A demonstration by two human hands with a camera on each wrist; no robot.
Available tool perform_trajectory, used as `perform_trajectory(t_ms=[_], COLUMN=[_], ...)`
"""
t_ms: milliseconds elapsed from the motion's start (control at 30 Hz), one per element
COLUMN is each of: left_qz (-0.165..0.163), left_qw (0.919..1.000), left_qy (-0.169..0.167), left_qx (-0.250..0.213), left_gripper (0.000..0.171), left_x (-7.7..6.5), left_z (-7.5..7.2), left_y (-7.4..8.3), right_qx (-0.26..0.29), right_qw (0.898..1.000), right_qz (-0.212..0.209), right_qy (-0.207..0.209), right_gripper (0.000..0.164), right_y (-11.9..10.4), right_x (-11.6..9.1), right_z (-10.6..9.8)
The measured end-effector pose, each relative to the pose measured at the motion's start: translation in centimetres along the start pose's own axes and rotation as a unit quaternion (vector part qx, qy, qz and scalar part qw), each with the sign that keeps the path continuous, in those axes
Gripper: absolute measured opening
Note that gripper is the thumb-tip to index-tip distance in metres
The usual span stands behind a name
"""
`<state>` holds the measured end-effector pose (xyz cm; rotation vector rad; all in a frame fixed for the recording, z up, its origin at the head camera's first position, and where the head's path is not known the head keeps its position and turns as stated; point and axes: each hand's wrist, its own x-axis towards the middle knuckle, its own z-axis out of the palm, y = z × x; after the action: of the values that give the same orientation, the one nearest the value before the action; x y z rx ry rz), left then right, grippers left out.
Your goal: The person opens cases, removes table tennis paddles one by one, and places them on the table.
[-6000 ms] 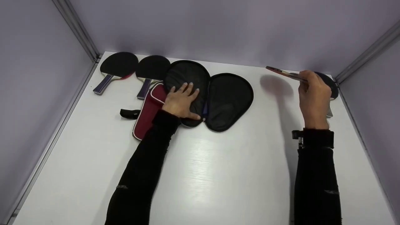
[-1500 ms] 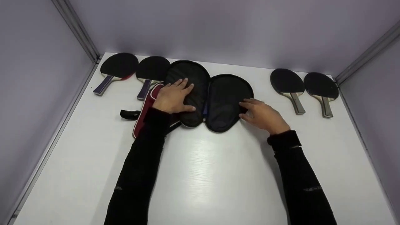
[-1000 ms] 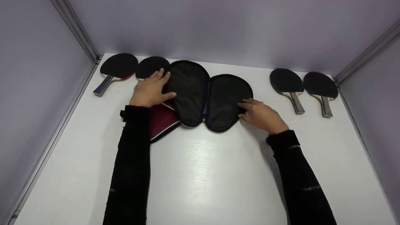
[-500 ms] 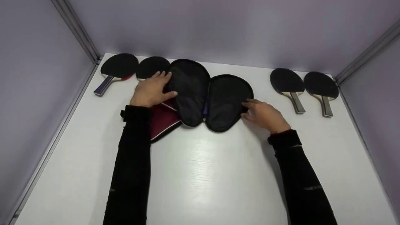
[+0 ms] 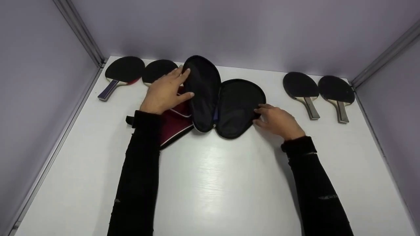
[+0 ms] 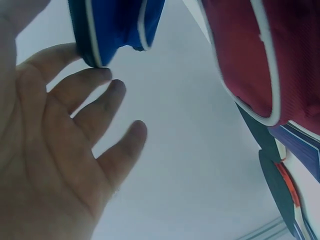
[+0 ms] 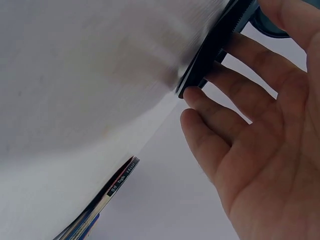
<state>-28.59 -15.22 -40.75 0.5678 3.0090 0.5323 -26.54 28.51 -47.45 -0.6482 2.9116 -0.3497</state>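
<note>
An unfolded paddle case [image 5: 241, 108], black inside, lies in the middle, its left half [image 5: 201, 91] tilted up off the table. In the left wrist view its blue outside with pale piping [image 6: 112, 30] shows. My left hand [image 5: 164, 90] is at the raised half's outer edge, fingers extended, fingertips touching the edge. My right hand [image 5: 277, 121] rests its fairly straight fingers on the right half's outer rim; in the right wrist view those fingertips [image 7: 195, 95] meet the dark edge. Partly under the left hand and case lies a red case with white piping [image 5: 174, 126].
Two table tennis paddles with blue handles lie at the back left, one at the corner [image 5: 124, 70] and one [image 5: 159, 70] partly behind my left hand. Two more, a paddle [image 5: 300, 85] and its neighbour [image 5: 337, 88], lie back right. Walls enclose the white table [image 5: 213, 183].
Earlier, my right hand set a paddle down at the back right and moved to the case's right rim. My left hand shifted to the left half's outer edge, which has risen rightward.
</note>
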Motion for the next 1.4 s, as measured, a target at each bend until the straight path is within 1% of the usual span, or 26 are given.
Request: perform_trajectory(t_ms=[133,333,433,600,733,900,1133,1267,1400], left_qz=[0.035,0.091,0.114,0.141,0.153,0.161,0.171,0.179,0.184], left_qw=[0.9991,0.9942,0.9914,0.9882,0.9865,0.9857,0.9844,0.9828,0.9815], left_qy=[0.025,0.055,0.061,0.061,0.059,0.049,0.038,0.032,0.03], left_qx=[-0.001,-0.017,-0.017,-0.003,0.01,0.008,-0.015,-0.032,-0.044], left_gripper=[0.091,0.093,0.094,0.094,0.094,0.096,0.1,0.102,0.105], left_x=[0.0,0.5,0.9,1.5,1.7,1.7,1.4,1.4,1.3], left_z=[0.1,0.7,1.4,2.4,2.9,3.5,4.6,5.7,6.8], left_y=[0.7,2.1,2.8,3.9,4.7,5.8,8.4,9.9,10.9], right_qx=[-0.003,-0.001,-0.001,-0.002,-0.004,-0.005,0.005,0.009,0.007], right_qw=[1.0,1.0,1.0,1.0,1.0,1.0,1.0,1.0,1.0], right_qz=[0.005,0.009,0.008,0.004,0.0,-0.011,-0.012,-0.014,-0.015], right_qy=[0.001,-0.006,-0.006,-0.003,0.0,0.006,0.01,0.014,0.014], right_gripper=[0.055,0.056,0.056,0.056,0.055,0.053,0.051,0.05,0.049], right_y=[0.0,0.0,0.0,0.1,0.2,0.4,0.6,0.5,0.5], right_x=[0.0,0.1,0.0,0.1,0.1,0.1,-0.1,-0.2,-0.1], right_z=[0.1,-0.1,-0.1,-0.1,0.0,0.0,-0.1,-0.3,-0.4])
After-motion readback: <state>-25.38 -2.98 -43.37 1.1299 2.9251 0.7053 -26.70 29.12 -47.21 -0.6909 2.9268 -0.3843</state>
